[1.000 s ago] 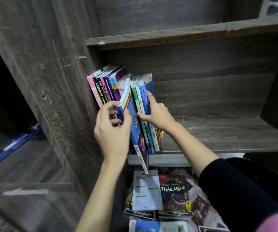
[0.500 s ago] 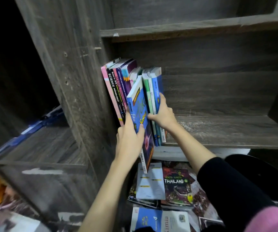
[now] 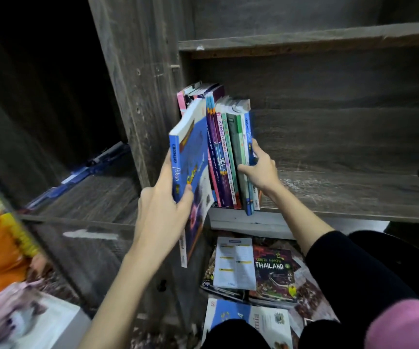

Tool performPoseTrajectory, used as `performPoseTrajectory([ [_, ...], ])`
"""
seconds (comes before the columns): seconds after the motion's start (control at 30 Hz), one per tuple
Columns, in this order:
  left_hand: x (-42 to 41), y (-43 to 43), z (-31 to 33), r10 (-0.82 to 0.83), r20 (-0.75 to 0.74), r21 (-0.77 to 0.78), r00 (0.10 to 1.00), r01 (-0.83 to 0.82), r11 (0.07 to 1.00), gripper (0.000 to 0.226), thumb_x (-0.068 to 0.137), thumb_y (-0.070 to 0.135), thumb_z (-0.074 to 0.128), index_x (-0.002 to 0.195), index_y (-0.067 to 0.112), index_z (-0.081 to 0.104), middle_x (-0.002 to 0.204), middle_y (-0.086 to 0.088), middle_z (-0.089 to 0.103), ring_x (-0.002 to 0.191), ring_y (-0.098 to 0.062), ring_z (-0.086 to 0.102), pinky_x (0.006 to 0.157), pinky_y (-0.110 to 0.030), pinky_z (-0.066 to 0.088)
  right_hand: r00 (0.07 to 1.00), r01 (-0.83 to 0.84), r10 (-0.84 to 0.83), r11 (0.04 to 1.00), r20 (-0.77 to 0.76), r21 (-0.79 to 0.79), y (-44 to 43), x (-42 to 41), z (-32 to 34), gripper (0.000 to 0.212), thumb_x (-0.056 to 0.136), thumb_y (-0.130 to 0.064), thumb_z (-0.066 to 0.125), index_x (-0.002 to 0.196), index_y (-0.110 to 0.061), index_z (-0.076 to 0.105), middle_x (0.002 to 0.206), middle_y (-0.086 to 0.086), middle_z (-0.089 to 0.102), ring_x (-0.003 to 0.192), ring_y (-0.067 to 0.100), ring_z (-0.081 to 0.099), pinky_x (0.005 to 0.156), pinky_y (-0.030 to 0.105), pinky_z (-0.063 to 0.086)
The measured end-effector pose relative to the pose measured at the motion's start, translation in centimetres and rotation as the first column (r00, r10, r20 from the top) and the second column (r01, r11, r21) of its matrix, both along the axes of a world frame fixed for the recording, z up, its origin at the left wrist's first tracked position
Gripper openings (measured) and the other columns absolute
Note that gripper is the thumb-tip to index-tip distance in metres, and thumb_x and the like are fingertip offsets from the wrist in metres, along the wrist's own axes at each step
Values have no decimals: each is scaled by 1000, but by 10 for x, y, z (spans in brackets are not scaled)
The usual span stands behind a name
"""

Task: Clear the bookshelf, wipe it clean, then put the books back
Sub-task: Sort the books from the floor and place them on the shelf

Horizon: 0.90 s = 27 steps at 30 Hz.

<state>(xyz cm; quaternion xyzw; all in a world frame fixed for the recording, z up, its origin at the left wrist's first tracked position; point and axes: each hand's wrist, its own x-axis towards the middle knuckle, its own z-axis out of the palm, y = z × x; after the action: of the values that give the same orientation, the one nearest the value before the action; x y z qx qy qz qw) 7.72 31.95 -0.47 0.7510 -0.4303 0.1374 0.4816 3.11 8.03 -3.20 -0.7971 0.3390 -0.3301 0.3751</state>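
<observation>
A dark grey wood-grain bookshelf point(image 3: 342, 197), and both hands are on the books!
The left hand point(image 3: 160, 212) grips a tall blue softcover book point(image 3: 190, 157) by its spine, tilted out at the left of the upright row of thin colourful books point(image 3: 226, 157); the right hand point(image 3: 261, 170) clasps that row's right end on the board. More paperbacks point(image 3: 274, 270) lie flat on the floor below.

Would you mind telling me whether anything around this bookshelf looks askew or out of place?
The blue book, gripped by the left hand, tilts out of the row and overhangs the front edge of the shelf. The other books lean, steadied by the right hand. Loose books lie piled beneath it.
</observation>
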Motion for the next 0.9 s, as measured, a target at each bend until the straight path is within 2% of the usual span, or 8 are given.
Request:
performPoseTrajectory([
  [0.13, 3, 2, 7, 25, 20, -22, 999, -25, 999, 60, 88, 12, 59, 144, 25, 38, 91, 18, 60, 58, -8, 54, 58, -8, 36, 998, -61, 61, 998, 7, 10, 4, -3, 2, 88, 84, -25, 71, 152, -27, 15, 154, 2, 31, 136, 25, 38, 108, 36, 31],
  [0.23, 0, 0, 9, 11, 18, -37, 1000, -10, 999, 57, 89, 14, 60, 142, 25, 41, 83, 27, 58, 53, -9, 53, 56, -13, 38, 997, -64, 62, 998, -54, -23, 6, -3, 8, 94, 82, -31, 72, 152, -26, 10, 145, 11, 44, 125, 31, 47, 99, 37, 38],
  [0.37, -4, -3, 9, -35, 5, -71, 999, 36, 997, 54, 88, 12, 61, 138, 23, 45, 76, 40, 55, 46, -6, 49, 53, -6, 38, 996, -22, 15, 997, -89, -76, 9, -2, 8, 93, 82, -37, 71, 152, -24, 12, 129, 19, 55, 113, 34, 52, 89, 38, 42],
  [0.47, -6, -5, 10, -62, 9, -74, 998, 63, 995, 55, 87, 9, 62, 138, 23, 46, 75, 43, 56, 55, -7, 53, 56, -8, 43, 988, -73, 68, 997, -140, -37, 6, -8, 5, 89, 86, -37, 67, 153, -22, 11, 142, 14, 46, 125, 34, 45, 98, 40, 38],
  [0.57, -8, -8, 15, -116, -2, -68, 993, 115, 991, 54, 87, 10, 63, 137, 23, 46, 82, 51, 53, 69, -10, 60, 65, -11, 48, 994, -104, 104, 995, 26, 7, 2, -17, -2, 75, 90, -22, 64, 151, -21, 21, 149, 10, 38, 136, 28, 37, 106, 37, 31],
  [0.67, -16, -9, 24, -184, -5, -98, 983, 182, 978, 50, 85, 16, 64, 132, 26, 48, 88, 48, 56, 79, -18, 64, 76, -28, 54, 965, 2, 14, 998, 263, -58, 8, -34, -6, 50, 89, -11, 60, 136, -18, 44, 130, 9, 56, 122, 23, 51, 102, 37, 41],
  [0.8, -35, -22, 39, -269, -32, -143, 963, 262, 954, 38, 82, 19, 64, 108, 45, 51, 91, 41, 61, 80, -16, 66, 68, -36, 57, 895, 0, 66, 989, 441, -148, 25, -67, -6, 36, 86, -13, 62, 117, -28, 54, 112, -2, 62, 103, 19, 60, 88, 37, 50],
  [0.9, -43, -50, 45, -334, -80, -191, 939, 315, 930, 43, 85, 8, 65, 102, 43, 48, 95, 28, 66, 77, -9, 68, 61, -37, 57, 894, -25, 108, 981, 436, -191, 32, -87, -10, 30, 82, -23, 59, 111, -31, 58, 108, -4, 63, 95, 13, 61, 83, 35, 51],
])
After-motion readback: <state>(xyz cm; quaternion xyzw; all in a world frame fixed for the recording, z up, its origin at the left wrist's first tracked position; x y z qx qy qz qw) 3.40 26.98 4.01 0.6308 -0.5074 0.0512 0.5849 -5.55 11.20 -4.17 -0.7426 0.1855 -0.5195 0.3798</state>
